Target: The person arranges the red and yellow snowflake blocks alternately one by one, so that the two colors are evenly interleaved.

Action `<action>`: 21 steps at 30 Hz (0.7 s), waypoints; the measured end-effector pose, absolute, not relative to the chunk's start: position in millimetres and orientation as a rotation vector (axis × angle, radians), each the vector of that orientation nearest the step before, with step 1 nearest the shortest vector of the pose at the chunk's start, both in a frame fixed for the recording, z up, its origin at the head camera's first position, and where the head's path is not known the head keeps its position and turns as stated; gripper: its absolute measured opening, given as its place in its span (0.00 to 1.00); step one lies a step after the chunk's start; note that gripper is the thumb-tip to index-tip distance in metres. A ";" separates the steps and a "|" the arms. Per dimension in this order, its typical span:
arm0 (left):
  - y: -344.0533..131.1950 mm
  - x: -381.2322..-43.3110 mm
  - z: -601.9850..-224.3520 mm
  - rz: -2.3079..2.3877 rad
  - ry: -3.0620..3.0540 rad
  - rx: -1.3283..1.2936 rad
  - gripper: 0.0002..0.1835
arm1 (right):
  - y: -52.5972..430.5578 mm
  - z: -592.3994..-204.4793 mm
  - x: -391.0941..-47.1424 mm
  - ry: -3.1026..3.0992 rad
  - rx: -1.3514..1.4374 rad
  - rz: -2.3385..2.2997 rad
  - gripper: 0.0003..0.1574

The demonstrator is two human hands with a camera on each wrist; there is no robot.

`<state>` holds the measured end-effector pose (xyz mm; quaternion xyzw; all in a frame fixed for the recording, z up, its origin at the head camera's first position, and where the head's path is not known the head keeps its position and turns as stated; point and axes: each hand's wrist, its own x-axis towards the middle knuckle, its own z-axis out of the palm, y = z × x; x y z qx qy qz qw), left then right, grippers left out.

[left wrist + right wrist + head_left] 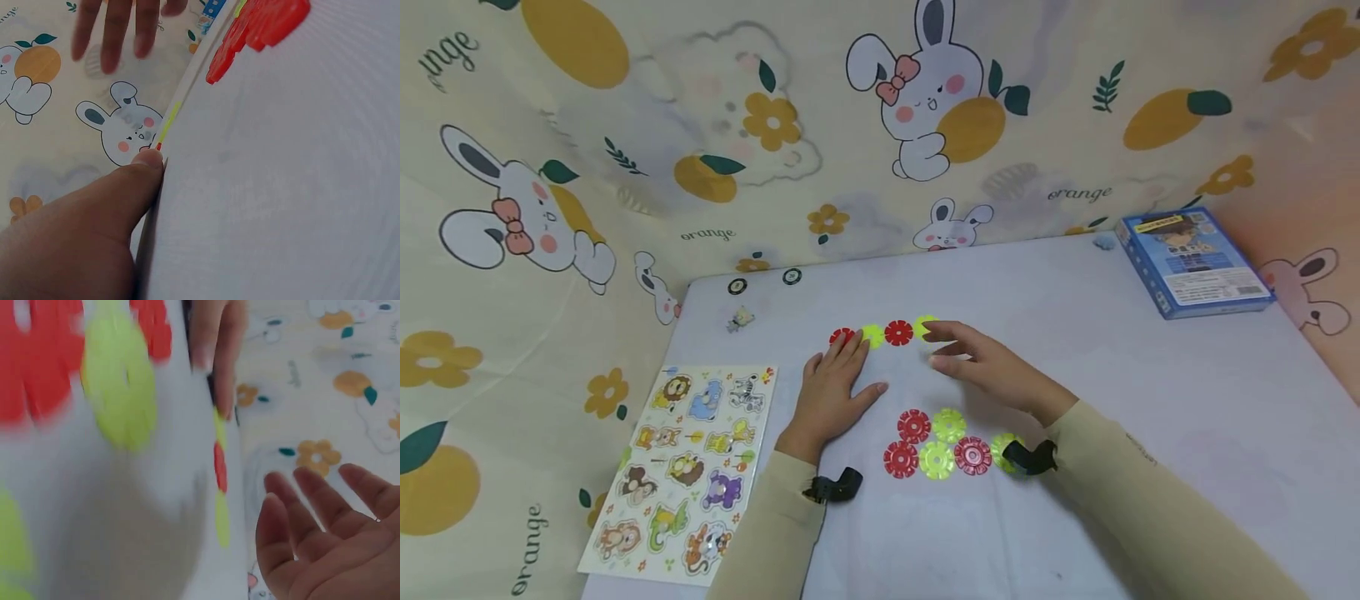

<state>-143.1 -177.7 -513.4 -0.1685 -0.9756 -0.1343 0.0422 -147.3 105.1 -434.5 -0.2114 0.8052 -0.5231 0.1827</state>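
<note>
- Four discs form the far row at 12 o'clock, on a dial I centre between both disc groups: left-end red disc (837,336), inner yellow-green disc (874,337), inner red disc (898,332), right-end yellow-green disc (922,326).
- Six more, the near cluster (937,460), lie at 5 o'clock on the white table (1097,350).
- Left hand (831,404), at 9 o'clock: fingers extended, fingertips over the left-end red disc, thumb spread wide. I see no grasp.
- Right hand (992,367), at 3 o'clock: fingers loosely bent and parted, thumb separate, nothing held. Its fingertips overlap the right-end yellow-green disc from overhead; I cannot confirm contact.
- I judge the step in hand to be arranging the row. Steady the 9 o'clock end with light, flat pressure; heavier pressure could skid a thin disc.
- For the 3 o'clock end, I would lower the fingertips vertically and nudge by the rim, preserving red/yellow-green alternation.
- Keep the right wrist camera (1032,457) raised: seen from overhead, it overlaps the cluster's rightmost disc (1002,448) and could drag it.
</note>
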 end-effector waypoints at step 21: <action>-177.4 -142.6 -511.9 -0.411 -2.985 -0.512 0.44 | 69.6 -472.4 -110.7 2.529 -0.716 -1.016 0.21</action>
